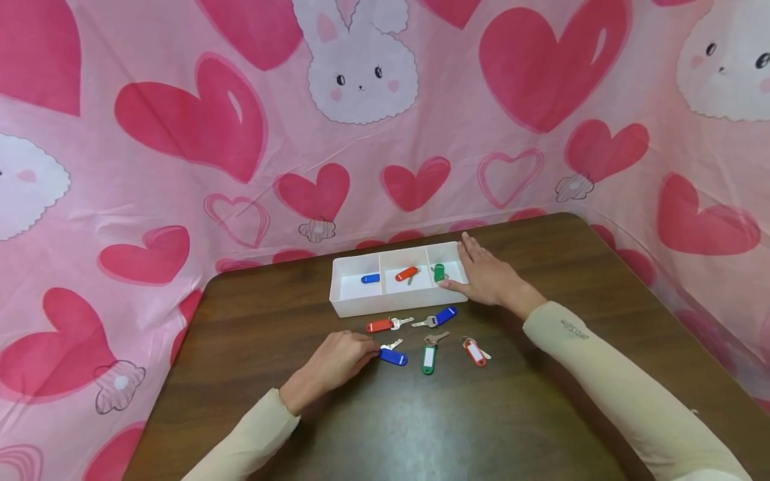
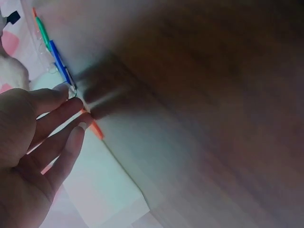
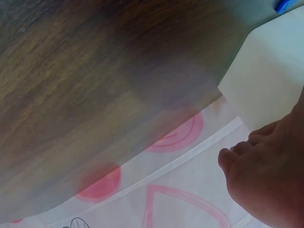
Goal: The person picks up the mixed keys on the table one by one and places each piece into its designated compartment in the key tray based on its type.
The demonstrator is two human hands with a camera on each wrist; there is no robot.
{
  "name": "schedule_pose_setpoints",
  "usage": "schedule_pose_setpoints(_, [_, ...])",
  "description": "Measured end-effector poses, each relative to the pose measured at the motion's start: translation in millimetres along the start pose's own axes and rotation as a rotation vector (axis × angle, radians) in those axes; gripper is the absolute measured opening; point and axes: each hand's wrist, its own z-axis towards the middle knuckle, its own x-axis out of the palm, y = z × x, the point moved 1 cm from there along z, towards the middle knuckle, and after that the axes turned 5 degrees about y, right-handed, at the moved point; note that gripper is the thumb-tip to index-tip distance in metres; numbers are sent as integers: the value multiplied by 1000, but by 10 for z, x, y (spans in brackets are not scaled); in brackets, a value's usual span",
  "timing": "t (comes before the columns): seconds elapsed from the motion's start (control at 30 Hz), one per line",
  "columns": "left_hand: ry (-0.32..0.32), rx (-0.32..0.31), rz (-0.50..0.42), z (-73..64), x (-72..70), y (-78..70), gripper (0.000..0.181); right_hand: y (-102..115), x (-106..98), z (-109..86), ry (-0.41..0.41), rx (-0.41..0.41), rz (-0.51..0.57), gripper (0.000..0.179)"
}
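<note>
My left hand (image 1: pixel 339 357) is low over the table, its thumb and fingertips pinching the end of a blue key tag (image 1: pixel 394 357) with a silver key beside it. In the left wrist view the fingertips meet at the ring end of this blue tag (image 2: pixel 59 64). My right hand (image 1: pixel 490 277) rests with fairly straight fingers on the right end of a white three-compartment tray (image 1: pixel 397 302). Inside the tray lie a blue tag (image 1: pixel 369 278) at left, a red tag with key (image 1: pixel 406 274) in the middle and a green tag (image 1: pixel 439 272) at right.
Between the tray and me lie a red-tagged key (image 1: pixel 380 325), another blue-tagged key (image 1: pixel 446 315), a green tag with white label (image 1: pixel 428 359) and a red tag with white label (image 1: pixel 474 352). A pink heart-print cloth (image 1: pixel 361 147) hangs behind the wooden table (image 1: pixel 252 321).
</note>
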Motion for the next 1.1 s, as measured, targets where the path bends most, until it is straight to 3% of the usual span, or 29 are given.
schedule_pose_setpoints(0.53, [8,-49,-19,10,-12,-41,20,8,19,-5,-4,-9,-4,113])
schedule_pose_setpoints(0.87, [-11,-85,-115,-37,-96,-52,20,-7,20,0,-5,-7,7,114])
schedule_pose_setpoints(1.1, [-54,-65,-173,-49,-159,-63,17,-14,25,5,-3,-7,15,115])
